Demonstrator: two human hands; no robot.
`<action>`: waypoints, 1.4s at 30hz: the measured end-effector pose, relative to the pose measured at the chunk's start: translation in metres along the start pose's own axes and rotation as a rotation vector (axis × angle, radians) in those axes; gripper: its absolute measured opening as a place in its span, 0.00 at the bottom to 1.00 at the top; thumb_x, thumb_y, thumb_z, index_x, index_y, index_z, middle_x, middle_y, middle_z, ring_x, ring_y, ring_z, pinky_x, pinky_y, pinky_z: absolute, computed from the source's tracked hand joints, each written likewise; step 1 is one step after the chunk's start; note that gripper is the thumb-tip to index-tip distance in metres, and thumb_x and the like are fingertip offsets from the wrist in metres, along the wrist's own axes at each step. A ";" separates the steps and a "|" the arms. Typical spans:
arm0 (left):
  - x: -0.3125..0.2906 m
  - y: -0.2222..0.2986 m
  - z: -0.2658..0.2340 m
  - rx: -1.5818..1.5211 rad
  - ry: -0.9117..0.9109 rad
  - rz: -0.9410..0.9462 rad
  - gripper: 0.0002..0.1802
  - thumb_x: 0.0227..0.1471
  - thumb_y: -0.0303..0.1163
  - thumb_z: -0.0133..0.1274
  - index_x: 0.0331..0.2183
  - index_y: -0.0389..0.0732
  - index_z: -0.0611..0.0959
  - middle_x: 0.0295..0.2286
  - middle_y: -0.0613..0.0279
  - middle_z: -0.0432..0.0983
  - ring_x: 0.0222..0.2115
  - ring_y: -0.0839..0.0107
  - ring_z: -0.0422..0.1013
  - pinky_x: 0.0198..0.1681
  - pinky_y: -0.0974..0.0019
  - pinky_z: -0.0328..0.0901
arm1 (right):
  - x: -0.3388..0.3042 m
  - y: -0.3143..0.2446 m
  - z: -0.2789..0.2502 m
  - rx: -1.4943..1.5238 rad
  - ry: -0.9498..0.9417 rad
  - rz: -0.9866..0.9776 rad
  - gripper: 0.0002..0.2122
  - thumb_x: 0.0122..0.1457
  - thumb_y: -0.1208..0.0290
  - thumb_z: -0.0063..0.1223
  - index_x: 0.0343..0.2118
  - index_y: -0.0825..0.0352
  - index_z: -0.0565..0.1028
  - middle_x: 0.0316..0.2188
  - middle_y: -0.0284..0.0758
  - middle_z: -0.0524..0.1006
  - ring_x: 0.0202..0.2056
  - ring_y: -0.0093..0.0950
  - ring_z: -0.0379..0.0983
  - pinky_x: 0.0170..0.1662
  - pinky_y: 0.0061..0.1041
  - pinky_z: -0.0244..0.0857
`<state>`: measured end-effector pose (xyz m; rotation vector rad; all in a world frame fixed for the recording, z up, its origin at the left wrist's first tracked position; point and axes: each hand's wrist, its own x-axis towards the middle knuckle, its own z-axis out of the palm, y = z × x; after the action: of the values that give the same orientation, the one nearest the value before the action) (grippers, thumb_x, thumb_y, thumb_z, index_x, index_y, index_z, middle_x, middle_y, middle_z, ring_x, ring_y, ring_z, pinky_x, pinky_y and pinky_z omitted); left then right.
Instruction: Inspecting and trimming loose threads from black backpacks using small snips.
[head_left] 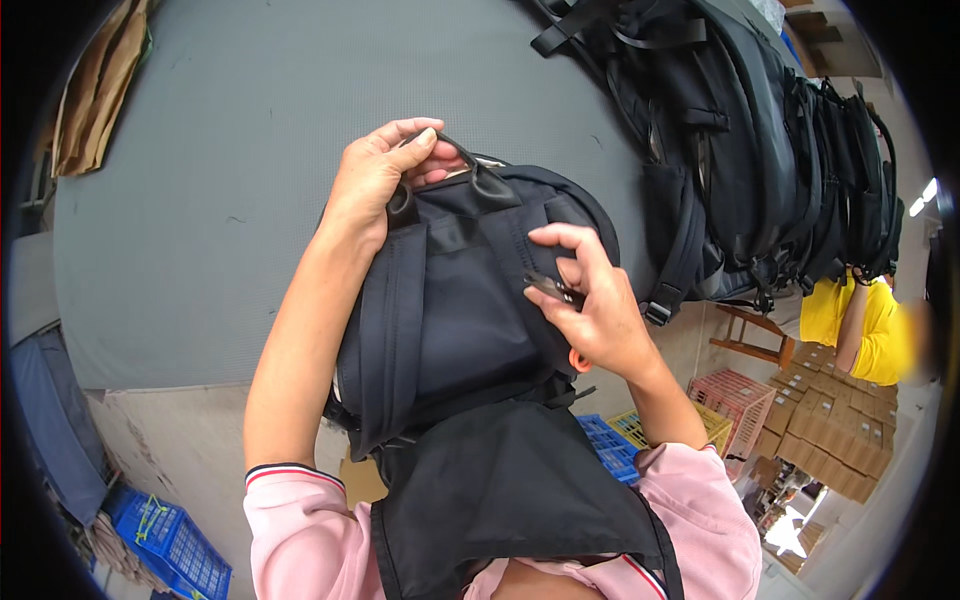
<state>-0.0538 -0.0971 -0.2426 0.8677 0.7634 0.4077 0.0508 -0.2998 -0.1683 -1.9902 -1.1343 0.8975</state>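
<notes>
A grey table spreads across a workroom, its near edge running in front of a person in a pink shirt and a black apron. Dark bags stand packed in a row along the table's right side, with straps and buckles hanging loose. Stacked cartons fill the floor beyond them at lower right. The backpack, dark navy, lies at the table's near edge, straight in front of the person, between the two forearms, its shoulder straps facing up and its lower end close against the apron. At far right, partly behind the row, a co-worker in a yellow top stands with one arm raised toward the bags. A blue crate sits on the floor at lower left; pink, yellow and smaller-looking blue baskets show past the right elbow. Brown paper lies at the table's far left corner. The hands work apart: the left hand pinches the backpack's top handle between thumb and fingers, while the right hand, curled above the right strap, grips a small dark tool, whose exact kind is hard to tell. An orange ring circles one right finger
</notes>
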 end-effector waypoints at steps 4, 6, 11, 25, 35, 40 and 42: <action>-0.008 0.010 0.007 -0.001 -0.019 -0.028 0.13 0.55 0.30 0.51 0.42 0.35 0.75 0.30 0.58 0.77 0.32 0.71 0.75 0.37 0.74 0.69 | -0.010 0.010 -0.006 0.001 -0.028 -0.118 0.21 0.50 0.84 0.55 0.47 0.67 0.65 0.14 0.24 0.63 0.18 0.12 0.53 0.23 0.14 0.47; -0.008 0.012 0.009 0.012 -0.030 -0.027 0.13 0.55 0.29 0.51 0.41 0.34 0.75 0.30 0.58 0.77 0.32 0.71 0.75 0.38 0.73 0.69 | -0.012 0.009 -0.012 0.097 -0.065 -0.035 0.21 0.50 0.84 0.54 0.47 0.67 0.65 0.15 0.24 0.64 0.19 0.13 0.56 0.25 0.14 0.51; -0.008 0.003 0.017 0.293 0.004 0.038 0.09 0.53 0.25 0.50 0.38 0.34 0.74 0.30 0.55 0.75 0.32 0.65 0.74 0.38 0.69 0.69 | -0.017 0.013 -0.008 0.520 -0.110 0.044 0.19 0.52 0.83 0.54 0.47 0.68 0.65 0.23 0.23 0.68 0.24 0.11 0.60 0.31 0.12 0.56; -0.092 -0.009 0.049 1.398 -0.295 1.005 0.37 0.44 0.54 0.56 0.49 0.36 0.73 0.47 0.51 0.67 0.48 0.55 0.64 0.53 0.55 0.56 | -0.059 0.029 0.001 0.711 -0.011 -0.079 0.17 0.54 0.82 0.54 0.46 0.68 0.63 0.31 0.27 0.72 0.32 0.11 0.66 0.35 0.11 0.58; -0.112 -0.024 0.071 1.345 -0.294 0.830 0.36 0.35 0.54 0.63 0.43 0.39 0.76 0.35 0.59 0.72 0.39 0.63 0.67 0.46 0.60 0.54 | -0.100 0.030 -0.013 0.444 0.056 -0.030 0.14 0.53 0.82 0.54 0.42 0.68 0.67 0.25 0.28 0.76 0.27 0.11 0.66 0.33 0.13 0.59; -0.126 -0.026 0.078 1.279 -0.115 0.941 0.32 0.29 0.47 0.68 0.37 0.39 0.77 0.27 0.61 0.73 0.33 0.66 0.68 0.39 0.62 0.53 | -0.085 0.015 -0.020 0.206 0.306 0.034 0.05 0.54 0.78 0.55 0.31 0.71 0.70 0.22 0.29 0.74 0.26 0.12 0.66 0.32 0.15 0.62; -0.127 -0.027 0.078 1.277 -0.094 0.926 0.31 0.29 0.45 0.68 0.36 0.40 0.77 0.28 0.62 0.73 0.33 0.66 0.69 0.39 0.62 0.53 | -0.079 0.018 -0.010 0.244 0.324 0.012 0.06 0.53 0.80 0.55 0.30 0.71 0.69 0.23 0.29 0.74 0.26 0.12 0.67 0.32 0.14 0.62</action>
<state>-0.0807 -0.2312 -0.1774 2.4521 0.4233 0.6779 0.0366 -0.3794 -0.1593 -1.8582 -0.7919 0.6540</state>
